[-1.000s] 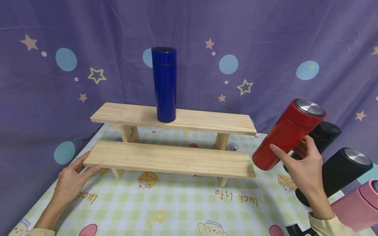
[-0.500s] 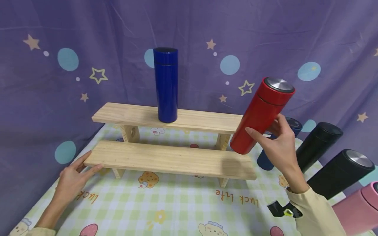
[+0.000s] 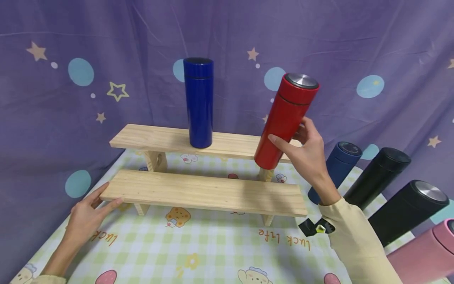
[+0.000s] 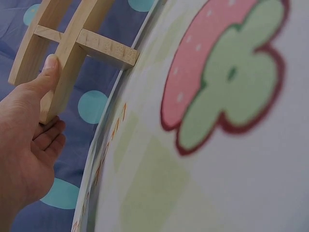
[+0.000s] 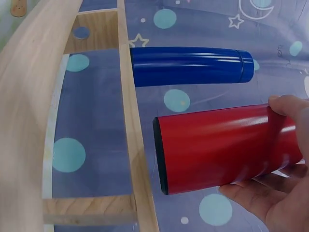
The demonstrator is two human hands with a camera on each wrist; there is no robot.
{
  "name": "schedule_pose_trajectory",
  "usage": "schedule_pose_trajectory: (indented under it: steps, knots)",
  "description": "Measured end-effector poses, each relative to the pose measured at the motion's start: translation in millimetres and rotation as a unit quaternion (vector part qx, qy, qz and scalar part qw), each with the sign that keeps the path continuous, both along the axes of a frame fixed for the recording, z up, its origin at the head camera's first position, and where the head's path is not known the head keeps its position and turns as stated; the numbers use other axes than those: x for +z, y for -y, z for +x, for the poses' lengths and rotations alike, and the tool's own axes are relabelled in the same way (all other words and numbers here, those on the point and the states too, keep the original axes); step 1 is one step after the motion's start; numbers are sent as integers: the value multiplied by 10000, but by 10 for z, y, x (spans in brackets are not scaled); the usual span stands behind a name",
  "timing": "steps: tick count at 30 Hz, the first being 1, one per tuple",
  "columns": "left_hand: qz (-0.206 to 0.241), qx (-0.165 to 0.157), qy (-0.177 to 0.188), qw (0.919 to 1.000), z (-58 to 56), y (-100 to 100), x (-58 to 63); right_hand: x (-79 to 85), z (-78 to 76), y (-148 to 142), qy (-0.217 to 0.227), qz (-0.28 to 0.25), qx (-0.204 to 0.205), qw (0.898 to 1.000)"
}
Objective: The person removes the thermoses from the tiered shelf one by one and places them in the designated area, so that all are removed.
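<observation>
In my right hand [image 3: 306, 156] is a red thermos flask [image 3: 283, 122] with a silver lid, tilted with its top to the right. Thumb and fingers grip its middle, and its base hangs in front of the upper shelf's right part, apart from the wood in the right wrist view. A blue thermos flask [image 3: 199, 104] stands upright on the upper shelf [image 3: 156, 136] of a two-step wooden rack. My left hand [image 3: 85, 215] holds the left end of the lower shelf [image 3: 202, 191]; the left wrist view shows the thumb [image 4: 49, 67] on top and fingers curled beneath.
To the right stand a dark blue flask [image 3: 342, 163], a black flask [image 3: 379, 177], another black flask with a silver lid [image 3: 408, 213] and a pink flask [image 3: 425, 252]. A checked cloth [image 3: 213, 248] covers the table. Behind hangs a purple curtain [image 3: 227, 31].
My right hand has carried the red flask leftward and up, from beside the rack to in front of the upper shelf. The left hand stays on the lower shelf.
</observation>
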State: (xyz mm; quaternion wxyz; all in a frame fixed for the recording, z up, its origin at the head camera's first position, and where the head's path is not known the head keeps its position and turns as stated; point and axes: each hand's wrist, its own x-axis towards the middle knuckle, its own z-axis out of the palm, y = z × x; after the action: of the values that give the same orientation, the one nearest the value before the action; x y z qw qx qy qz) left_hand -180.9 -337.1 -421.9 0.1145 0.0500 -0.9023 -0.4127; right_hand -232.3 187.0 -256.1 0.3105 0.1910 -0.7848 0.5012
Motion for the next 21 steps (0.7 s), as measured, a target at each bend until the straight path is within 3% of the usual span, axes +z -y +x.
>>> schedule_pose_trajectory:
  steps: [11, 21]
  knots:
    - [-54, 109, -5, 9999, 9, -14, 12, 113, -277, 252, 267, -131, 182, 9994]
    - [-16, 83, -109, 9999, 0, 2, 3, 68, -483, 401, 489, -371, 213, 9979]
